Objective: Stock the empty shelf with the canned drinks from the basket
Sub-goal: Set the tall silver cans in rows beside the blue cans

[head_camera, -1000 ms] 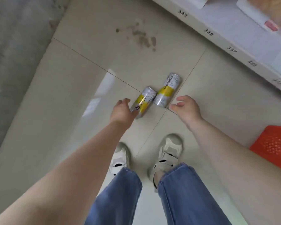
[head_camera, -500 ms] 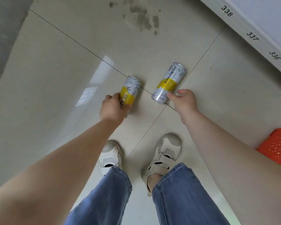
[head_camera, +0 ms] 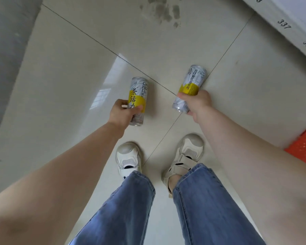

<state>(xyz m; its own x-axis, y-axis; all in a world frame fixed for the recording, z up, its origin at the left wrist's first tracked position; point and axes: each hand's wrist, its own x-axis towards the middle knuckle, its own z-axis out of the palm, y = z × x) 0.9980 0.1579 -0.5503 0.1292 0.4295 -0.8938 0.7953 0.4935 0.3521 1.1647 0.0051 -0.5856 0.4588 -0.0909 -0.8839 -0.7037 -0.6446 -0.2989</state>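
A single head-worn wide-angle view looks steeply down from standing height, close over both forearms. The tiled floor (head_camera: 64, 106) fills the frame, the shoes (head_camera: 129, 159) sit just below centre toward 6 o'clock, the numbered shelf edge (head_camera: 288, 27) crosses the corner at 1 o'clock, and an orange basket (head_camera: 304, 147) is cut by the edge at 4 o'clock
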